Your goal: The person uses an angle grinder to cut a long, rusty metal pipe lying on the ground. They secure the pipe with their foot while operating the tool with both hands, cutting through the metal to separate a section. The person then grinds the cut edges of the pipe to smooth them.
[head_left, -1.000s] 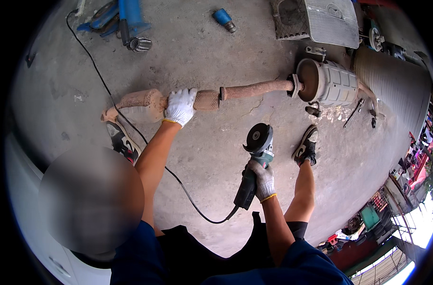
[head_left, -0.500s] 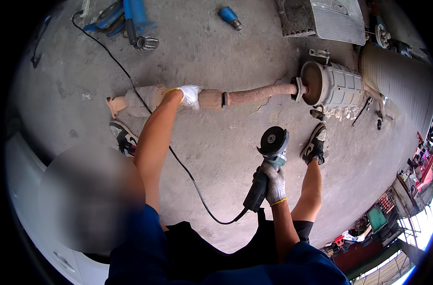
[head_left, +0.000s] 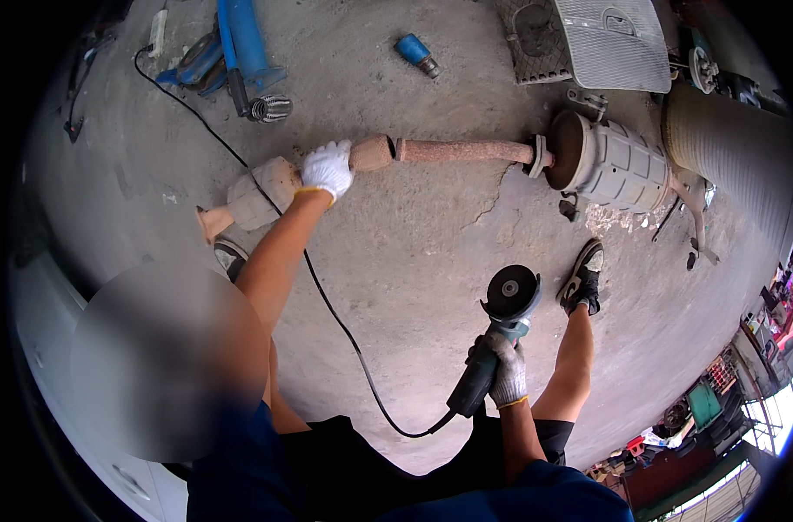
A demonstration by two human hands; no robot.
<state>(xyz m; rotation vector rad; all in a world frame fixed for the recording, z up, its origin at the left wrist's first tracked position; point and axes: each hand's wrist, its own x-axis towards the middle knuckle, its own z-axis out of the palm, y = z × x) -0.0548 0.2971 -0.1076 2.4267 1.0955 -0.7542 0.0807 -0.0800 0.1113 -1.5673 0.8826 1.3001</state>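
Note:
My left hand, in a white glove, is wrapped over a rusty exhaust pipe's left section, which has a wide, canister-like part. A dark line shows where this section meets the thinner middle pipe; whether the two still touch I cannot tell. The middle pipe runs right to a flange and a big ribbed metal canister. Off the floor, nearer to me, my right hand in a greyish glove grips an angle grinder. Its dark disc points away from me, apart from the pipe.
The grinder's black cord loops across the floor and over the exhaust's left section. A blue floor jack and a small blue bottle-shaped tool lie beyond. My shoe stands near the canister. A pale car is at left.
The exhaust's left section has tilted, its right end swinging away from me, and the joint now bends. My left hand has moved with it. The grinder has come slightly nearer to me.

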